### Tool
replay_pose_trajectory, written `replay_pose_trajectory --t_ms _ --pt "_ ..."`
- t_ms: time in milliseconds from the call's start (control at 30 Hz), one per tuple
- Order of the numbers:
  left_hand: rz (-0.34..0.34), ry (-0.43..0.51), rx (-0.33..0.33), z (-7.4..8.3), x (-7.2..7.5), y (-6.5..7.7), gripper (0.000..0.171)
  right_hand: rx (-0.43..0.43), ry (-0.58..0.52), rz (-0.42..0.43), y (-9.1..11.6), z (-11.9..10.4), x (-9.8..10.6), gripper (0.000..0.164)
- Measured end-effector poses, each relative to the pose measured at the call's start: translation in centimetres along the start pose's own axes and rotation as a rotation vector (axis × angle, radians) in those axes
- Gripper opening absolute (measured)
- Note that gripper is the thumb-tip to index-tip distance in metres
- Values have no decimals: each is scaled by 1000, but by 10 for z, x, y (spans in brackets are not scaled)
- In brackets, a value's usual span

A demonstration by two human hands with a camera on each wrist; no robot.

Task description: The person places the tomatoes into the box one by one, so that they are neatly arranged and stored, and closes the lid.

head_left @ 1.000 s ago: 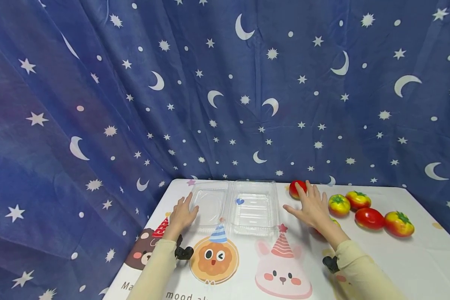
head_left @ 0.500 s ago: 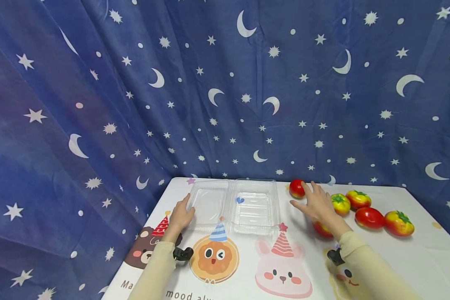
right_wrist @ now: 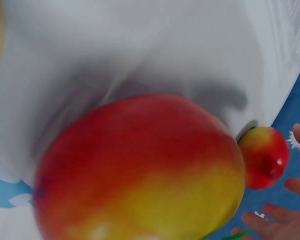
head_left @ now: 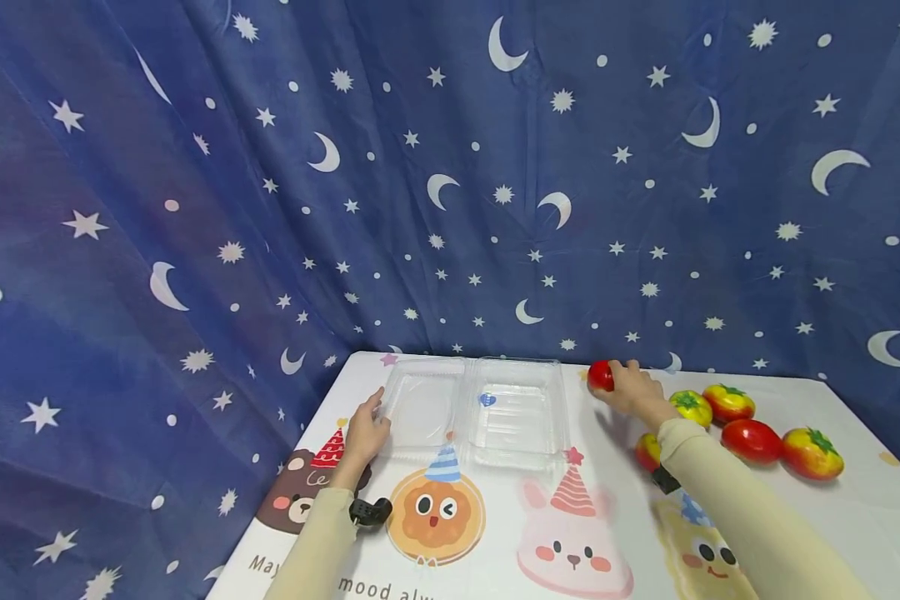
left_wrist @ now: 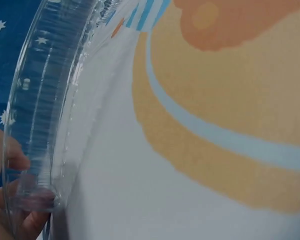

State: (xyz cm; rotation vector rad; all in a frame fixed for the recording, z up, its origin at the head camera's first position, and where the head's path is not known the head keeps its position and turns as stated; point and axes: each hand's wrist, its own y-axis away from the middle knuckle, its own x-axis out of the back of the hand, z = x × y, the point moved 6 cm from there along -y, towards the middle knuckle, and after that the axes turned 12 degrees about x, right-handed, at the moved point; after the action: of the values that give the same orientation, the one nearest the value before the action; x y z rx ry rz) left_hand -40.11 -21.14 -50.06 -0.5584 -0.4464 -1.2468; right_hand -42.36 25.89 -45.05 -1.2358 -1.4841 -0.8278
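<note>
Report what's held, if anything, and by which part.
Can't tell: the right hand is at the far round red fruit, the left hand at the clear plastic container; neither shows a definite grip.

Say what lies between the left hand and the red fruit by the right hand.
In the head view, the open clear container lies between the left hand and red fruit.

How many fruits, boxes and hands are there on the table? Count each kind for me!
Fruits: 6
Clear box, lid open: 1
Hands, left hand and right hand: 2
Total: 9
</note>
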Motion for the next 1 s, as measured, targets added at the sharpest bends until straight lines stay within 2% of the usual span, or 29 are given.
replay_pose_trajectory --t_ms 133,433,600,900,1000 --pt "2 76 -5 -5 -1 1 60 -54 -38 -38 -7 8 -11 70" --pt "-28 242 34 -16 3 -1 47 -83 -98 25 -24 12 -18 65" --pt "-16 261 52 -18 4 -2 44 -119 -132 52 -28 16 -21 67" --pt "-5 273 70 -23 2 -3 42 -112 -79 140 -27 17 -24 62" --pt "0 264 69 -22 1 -4 42 -126 -103 166 -28 14 -22 64"
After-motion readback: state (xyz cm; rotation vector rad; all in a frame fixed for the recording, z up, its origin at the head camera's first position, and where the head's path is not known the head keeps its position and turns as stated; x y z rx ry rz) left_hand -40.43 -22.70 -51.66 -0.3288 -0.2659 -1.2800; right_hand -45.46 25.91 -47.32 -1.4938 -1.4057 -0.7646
